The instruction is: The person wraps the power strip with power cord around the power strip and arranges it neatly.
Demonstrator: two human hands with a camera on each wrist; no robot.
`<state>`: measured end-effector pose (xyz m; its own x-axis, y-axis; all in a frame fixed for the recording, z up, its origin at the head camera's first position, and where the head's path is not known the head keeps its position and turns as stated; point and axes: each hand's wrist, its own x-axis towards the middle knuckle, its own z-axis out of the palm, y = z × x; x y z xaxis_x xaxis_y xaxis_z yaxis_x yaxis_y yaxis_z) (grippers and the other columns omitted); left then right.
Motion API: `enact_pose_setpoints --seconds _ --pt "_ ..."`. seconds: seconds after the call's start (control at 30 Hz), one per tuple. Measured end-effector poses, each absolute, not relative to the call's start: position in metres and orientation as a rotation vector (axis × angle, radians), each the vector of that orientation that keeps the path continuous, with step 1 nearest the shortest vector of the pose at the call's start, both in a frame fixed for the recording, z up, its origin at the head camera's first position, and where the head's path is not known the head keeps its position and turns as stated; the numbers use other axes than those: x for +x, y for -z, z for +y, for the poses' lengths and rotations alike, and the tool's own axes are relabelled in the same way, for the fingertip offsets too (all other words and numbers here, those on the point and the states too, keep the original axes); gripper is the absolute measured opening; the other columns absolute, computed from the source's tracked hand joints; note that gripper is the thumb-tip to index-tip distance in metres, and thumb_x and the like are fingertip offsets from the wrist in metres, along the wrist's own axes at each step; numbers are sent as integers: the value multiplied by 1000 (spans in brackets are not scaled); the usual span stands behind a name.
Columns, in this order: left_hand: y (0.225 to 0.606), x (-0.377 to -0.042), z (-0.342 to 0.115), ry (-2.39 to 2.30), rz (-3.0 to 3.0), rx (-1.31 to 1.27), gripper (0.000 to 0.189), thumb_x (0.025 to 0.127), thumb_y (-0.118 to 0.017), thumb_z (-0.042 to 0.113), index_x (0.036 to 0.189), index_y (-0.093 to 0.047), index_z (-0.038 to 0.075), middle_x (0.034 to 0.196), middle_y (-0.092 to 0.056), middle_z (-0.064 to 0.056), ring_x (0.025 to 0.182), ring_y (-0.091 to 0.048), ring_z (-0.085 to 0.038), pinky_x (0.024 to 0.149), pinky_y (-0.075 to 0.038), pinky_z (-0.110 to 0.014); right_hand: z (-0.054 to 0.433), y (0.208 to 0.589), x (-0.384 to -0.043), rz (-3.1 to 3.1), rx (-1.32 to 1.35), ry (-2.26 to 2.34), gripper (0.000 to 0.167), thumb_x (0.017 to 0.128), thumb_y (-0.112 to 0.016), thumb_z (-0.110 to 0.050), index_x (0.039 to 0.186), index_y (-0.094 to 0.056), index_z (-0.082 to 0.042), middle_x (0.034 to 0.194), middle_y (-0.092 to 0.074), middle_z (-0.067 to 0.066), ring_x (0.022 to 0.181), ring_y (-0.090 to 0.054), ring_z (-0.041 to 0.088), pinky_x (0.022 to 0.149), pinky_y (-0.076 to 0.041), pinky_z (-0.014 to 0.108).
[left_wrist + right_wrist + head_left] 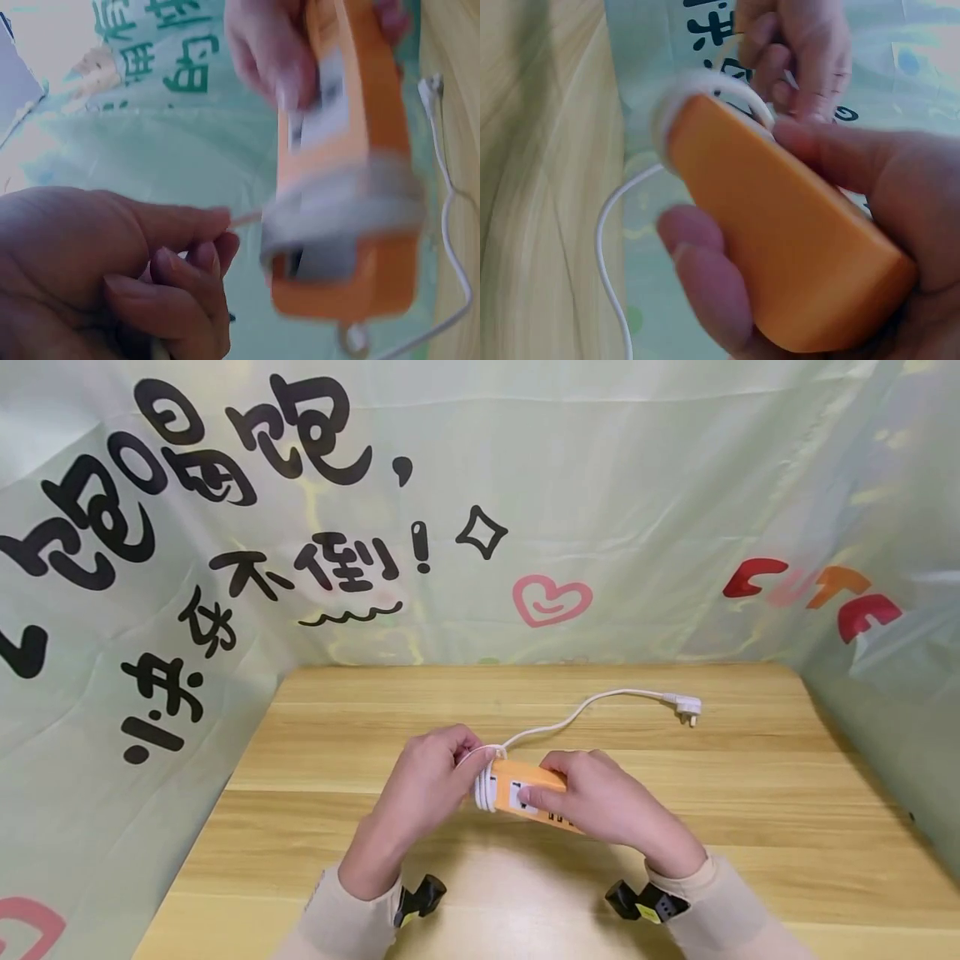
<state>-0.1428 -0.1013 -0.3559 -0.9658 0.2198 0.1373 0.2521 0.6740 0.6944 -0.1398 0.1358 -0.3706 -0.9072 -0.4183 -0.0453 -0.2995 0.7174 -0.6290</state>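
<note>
An orange power strip (555,822) with white socket faces is held over the table by my right hand (611,797), thumb on the socket side and fingers around the back. White cord (485,792) lies in several turns around its left end. My left hand (427,781) pinches the cord between thumb and fingers beside that end; in the left wrist view a short stretch of it runs from the fingertips to the strip (382,277). From the wrapped end, the cord (555,727) trails back to a white plug (686,706) on the table. In the right wrist view the strip's plain orange back (757,217) shows.
The wooden table (337,710) reaches back to a pale green cloth backdrop (660,510) with black lettering and a pink heart. Cloth also hangs along the left and right sides. Black wrist cameras (422,897) sit at both cuffs.
</note>
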Motion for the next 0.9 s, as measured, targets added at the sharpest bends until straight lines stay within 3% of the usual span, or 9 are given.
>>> enact_pose_setpoints --seconds 0.17,0.3,0.57,0.77,0.9 --pt "352 -136 -96 1249 -2787 -429 20 108 -63 28 93 -71 18 73 -56 6 61 -48 -10 54 -41 -25 129 369 -140 2850 -400 1052 33 97 -75 -48 101 -73 -16 68 -62 -5 54 -51 12 50 -43 29" --pt "350 -133 -95 1332 -2790 -456 27 111 -56 28 86 -67 21 67 -53 7 55 -47 -8 50 -40 -25 128 368 -139 2915 -301 1174 39 96 -76 -48 113 -74 -12 77 -67 -1 59 -55 14 54 -47 31" --pt "350 -132 -93 1375 -2776 -544 26 111 -56 23 90 -71 21 69 -59 8 58 -51 -5 53 -43 -25 131 364 -138 2897 -205 1508 38 99 -75 -44 109 -75 -7 80 -71 6 61 -64 16 54 -53 30" --pt "353 -134 -94 1158 -2701 -677 23 110 -58 25 91 -69 22 72 -57 14 57 -45 -4 54 -41 -24 138 357 -138 2655 -82 1841 40 101 -73 -42 112 -72 -4 86 -74 15 66 -75 26 55 -61 41" --pt "355 -135 -97 1042 -2693 -746 20 110 -58 22 95 -71 19 80 -62 11 67 -51 -7 63 -46 -26 145 355 -143 2609 -41 1948 43 101 -71 -43 115 -71 -2 86 -75 16 65 -76 26 54 -61 40"
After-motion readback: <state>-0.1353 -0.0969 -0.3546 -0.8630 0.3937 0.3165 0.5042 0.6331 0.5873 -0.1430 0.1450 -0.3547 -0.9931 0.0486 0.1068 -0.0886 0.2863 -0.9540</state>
